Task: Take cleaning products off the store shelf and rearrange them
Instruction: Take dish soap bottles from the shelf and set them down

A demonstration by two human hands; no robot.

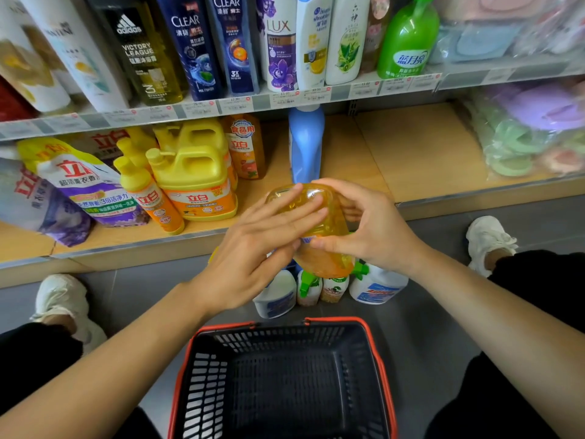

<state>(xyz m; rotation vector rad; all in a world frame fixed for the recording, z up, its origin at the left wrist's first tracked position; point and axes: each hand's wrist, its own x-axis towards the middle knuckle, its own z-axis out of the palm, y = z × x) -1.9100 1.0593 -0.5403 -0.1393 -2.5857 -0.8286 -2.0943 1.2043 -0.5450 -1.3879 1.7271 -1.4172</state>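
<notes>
Holding with both hands: clear orange-yellow plastic detergent bottle (329, 223) was tilted, base toward camera, before the lower wooden shelf (411, 147), above white spray bottles (376, 288) on the floor | right hand (376, 229): fingers curled round the bottle | left hand (253, 245): fingers straight, laid flat across it | black red-rimmed basket (285, 337) below.

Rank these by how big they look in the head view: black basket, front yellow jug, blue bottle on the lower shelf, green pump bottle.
1. black basket, nearest the camera
2. front yellow jug
3. green pump bottle
4. blue bottle, partly hidden, so unsure against the green one
</notes>
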